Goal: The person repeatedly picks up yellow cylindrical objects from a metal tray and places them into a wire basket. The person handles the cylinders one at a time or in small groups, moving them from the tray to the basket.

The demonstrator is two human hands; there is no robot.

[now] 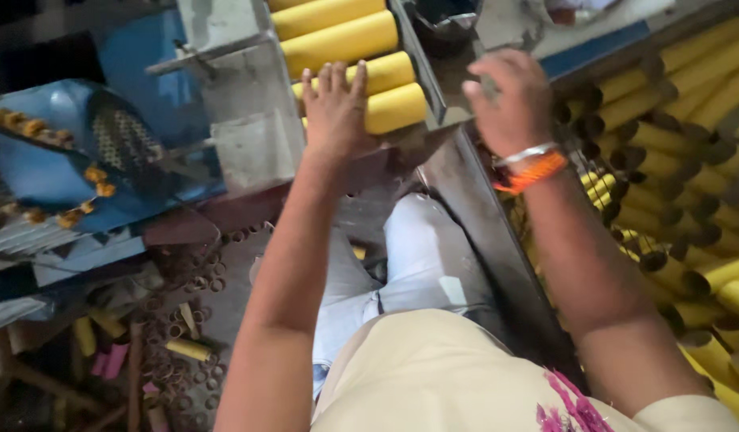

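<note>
Under left-hand fingers (331, 82): yellow tubes (389, 108)

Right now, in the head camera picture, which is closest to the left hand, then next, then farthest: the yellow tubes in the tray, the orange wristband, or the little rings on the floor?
From the left hand:
1. Yellow tubes in the tray, right under the fingers, touching.
2. Orange wristband, off to the right on the other wrist.
3. Little rings on the floor, far down at lower left.

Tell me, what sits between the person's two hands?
In the head view, a grey metal side rail of the chute runs between the left hand, resting on yellow tubes, and the right hand.
</note>
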